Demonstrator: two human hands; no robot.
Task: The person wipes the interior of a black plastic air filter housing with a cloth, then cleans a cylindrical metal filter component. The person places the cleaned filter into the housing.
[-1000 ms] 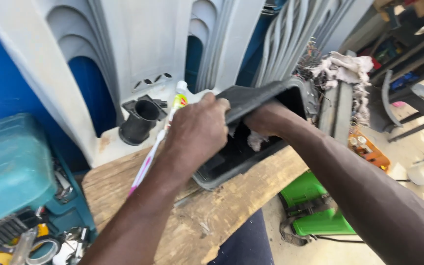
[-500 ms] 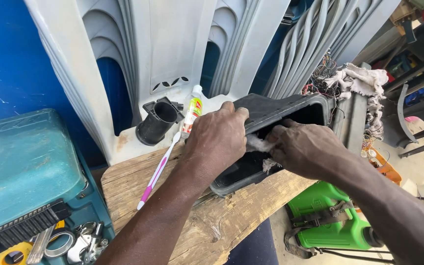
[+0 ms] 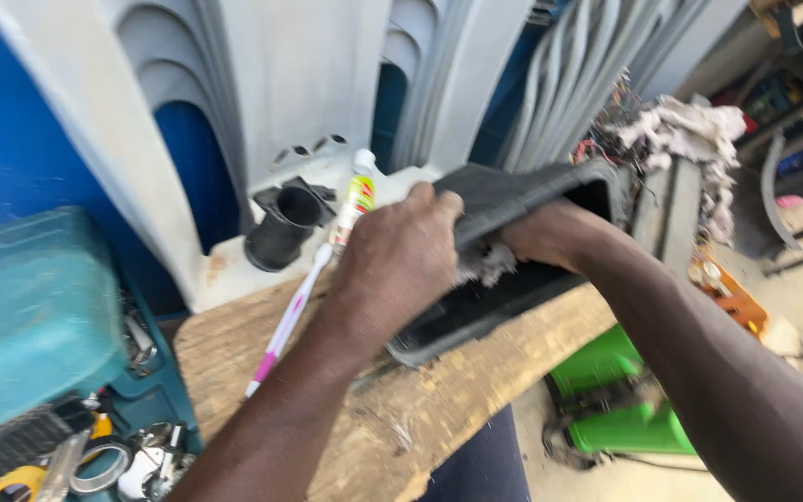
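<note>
Gripping the upper edge of a black plastic housing [image 3: 513, 297], the left hand [image 3: 400, 265] has its fingers curled over the rim and its palm against the outer wall. The housing lies tilted on the wooden worktop [image 3: 476, 390], its open mouth turned toward the right hand [image 3: 550, 237]. That hand is pushed inside the opening, closed around a wad of pale rag [image 3: 485, 265] that shows just below the left hand's fingers; its fingertips are hidden inside the housing.

Just beyond the left hand's knuckles stands a small bottle [image 3: 357, 195] with a white cap and a coloured label. A pink and white toothbrush [image 3: 288, 321] lies on the worktop just beside the left wrist, its head pointing toward the bottle. Farther out past the left hand a short black tube [image 3: 283, 228] rests on a grey moulded panel [image 3: 318, 84].

Beside the left forearm, at the outer side, sits a teal tool case [image 3: 30, 316] with tape rolls and metal bits in its lower tray. Beyond the right forearm a heap of whitish rags [image 3: 690, 130] lies on a stand, and under that arm a green machine [image 3: 620, 400] sits on the floor.
</note>
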